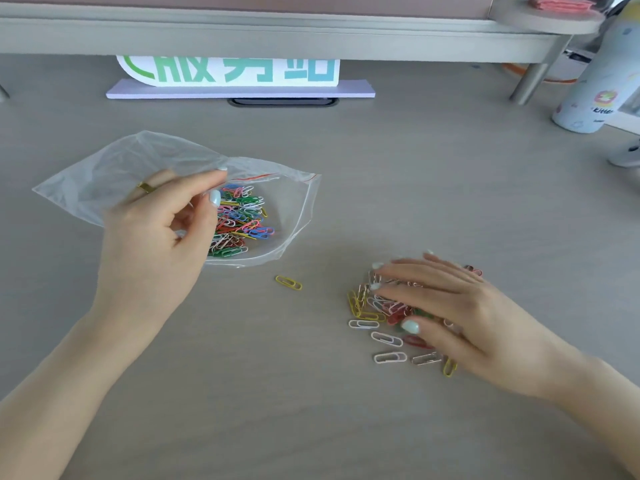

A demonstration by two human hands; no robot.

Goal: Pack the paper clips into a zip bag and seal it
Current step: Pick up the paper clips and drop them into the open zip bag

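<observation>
The table (398, 188) fills the view, grey and wood-grained. A shelf (277, 32) spans its far edge at 12 o'clock, with a sign (228, 72) in green and blue lettering standing under it. At 2 o'clock a pale bottle (602, 81) stands beside the shelf's leg.

The bag (114, 168), clear plastic with a red line by its zip, lies at 10 o'clock, its mouth gaping toward 3 o'clock. The left hand (156, 237) pinches the bag's upper lip between thumb and forefinger and holds it raised; a gold ring (147, 187) sits on one finger. Inside the bag, just beside the thumb, lies a heap of coloured clips (242, 220).

At 4 o'clock the right hand (460, 317) lies palm-down with fingers straight and relaxed, resting on a loose pile (372, 306) of clips on the table, gripping nothing. A few more lie scattered at the pile's near edge. A single yellow clip (288, 282) lies alone between pile and bag.
</observation>
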